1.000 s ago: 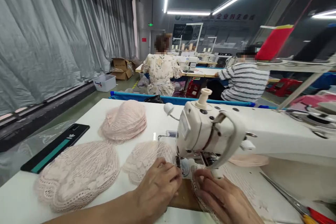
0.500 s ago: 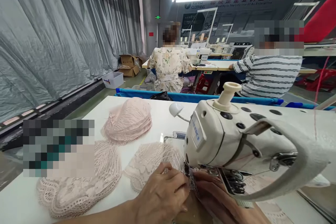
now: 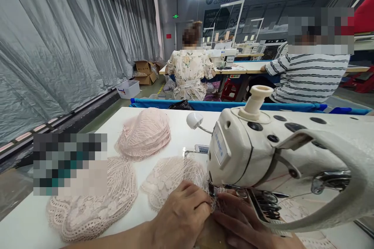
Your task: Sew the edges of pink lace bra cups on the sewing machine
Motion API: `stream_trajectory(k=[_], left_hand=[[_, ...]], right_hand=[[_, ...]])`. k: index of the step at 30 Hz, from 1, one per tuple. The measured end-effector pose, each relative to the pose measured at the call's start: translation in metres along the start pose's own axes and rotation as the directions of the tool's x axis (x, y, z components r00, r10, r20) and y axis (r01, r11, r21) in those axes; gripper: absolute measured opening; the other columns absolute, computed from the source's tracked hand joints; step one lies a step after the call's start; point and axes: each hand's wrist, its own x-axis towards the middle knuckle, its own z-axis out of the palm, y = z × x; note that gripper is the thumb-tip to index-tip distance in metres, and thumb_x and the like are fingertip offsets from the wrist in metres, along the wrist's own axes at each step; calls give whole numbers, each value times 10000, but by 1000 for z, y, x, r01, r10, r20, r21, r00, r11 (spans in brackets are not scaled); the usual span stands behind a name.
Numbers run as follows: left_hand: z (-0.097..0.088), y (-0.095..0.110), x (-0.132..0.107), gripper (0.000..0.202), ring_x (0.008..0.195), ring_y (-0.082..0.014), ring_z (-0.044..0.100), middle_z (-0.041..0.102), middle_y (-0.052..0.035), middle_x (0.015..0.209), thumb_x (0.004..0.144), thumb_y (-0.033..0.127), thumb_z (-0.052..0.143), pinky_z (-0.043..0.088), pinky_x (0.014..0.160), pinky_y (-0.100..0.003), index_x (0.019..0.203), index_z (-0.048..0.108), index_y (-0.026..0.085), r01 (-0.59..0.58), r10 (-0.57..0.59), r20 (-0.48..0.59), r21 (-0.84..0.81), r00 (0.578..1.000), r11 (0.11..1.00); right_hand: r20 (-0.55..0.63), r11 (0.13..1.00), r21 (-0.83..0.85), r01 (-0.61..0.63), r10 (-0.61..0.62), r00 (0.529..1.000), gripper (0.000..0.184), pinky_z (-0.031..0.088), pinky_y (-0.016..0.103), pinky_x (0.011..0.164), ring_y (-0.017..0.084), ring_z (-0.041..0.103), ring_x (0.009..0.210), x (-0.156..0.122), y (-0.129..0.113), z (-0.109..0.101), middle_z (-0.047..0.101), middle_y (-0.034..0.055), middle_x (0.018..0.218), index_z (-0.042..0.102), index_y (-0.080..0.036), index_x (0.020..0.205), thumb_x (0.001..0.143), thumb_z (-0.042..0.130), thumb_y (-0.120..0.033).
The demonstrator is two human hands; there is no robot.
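A pale pink lace piece (image 3: 172, 181) lies partly beneath the head of a white sewing machine (image 3: 233, 148). My left hand (image 3: 184, 210) is closed on the lace's near edge, fingers bent, just left of the presser foot (image 3: 212, 190). Right of the foot, my right hand (image 3: 245, 220) rests on the fabric with its fingers stretched out and apart. The machine's arm and its curved white guard (image 3: 336, 171) hide part of that hand. The needle point cannot be made out.
Left of my hands sit a stack of lace pieces (image 3: 93, 210) and, farther back, a pinker stack (image 3: 144, 132). A small white lamp (image 3: 194, 120) stands beside the machine. Blue cloth (image 3: 233, 107) edges the table. Two people (image 3: 189, 70) sit ahead, backs turned.
The fingers of my right hand have spread and flattened beside the presser foot. My left hand stays nearly in place on the lace. The view has shifted slightly.
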Motion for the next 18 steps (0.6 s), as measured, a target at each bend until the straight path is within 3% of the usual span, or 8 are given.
stream_trajectory(k=[4,10,15,18], left_hand=[[0,1,-1,235,768,-138,542,610,-47,838,933,101,340,429,742,-282,842,557,109,-10,10,6,27,1000,1000],[0,2,-3,213,847,-155,551,614,-85,947,889,60,367,424,802,-307,815,564,94,-93,89,35,129,995,987],[0,3,-1,261,856,-162,555,622,-83,877,896,47,346,426,830,-306,799,586,84,-159,164,-10,196,986,968],[-2,4,1,269,860,-156,559,621,-77,863,907,58,338,429,832,-301,821,591,88,-156,156,21,209,988,965]], right_hand=[[-5,999,46,-15,15,1000,236,584,336,688,240,667,917,4,-3,-2,662,8,1120,672,-353,1049,855,538,-342],[45,1000,-5,-20,20,999,302,569,396,758,277,629,1011,-7,-1,1,632,43,1173,614,-371,1154,864,533,-398],[95,1000,-7,-18,18,995,285,567,405,774,283,627,1014,-10,0,1,618,54,1195,631,-360,1131,868,522,-381],[82,995,72,-68,62,995,254,557,379,811,261,620,1032,-12,1,3,636,45,1167,661,-322,1070,870,509,-354]])
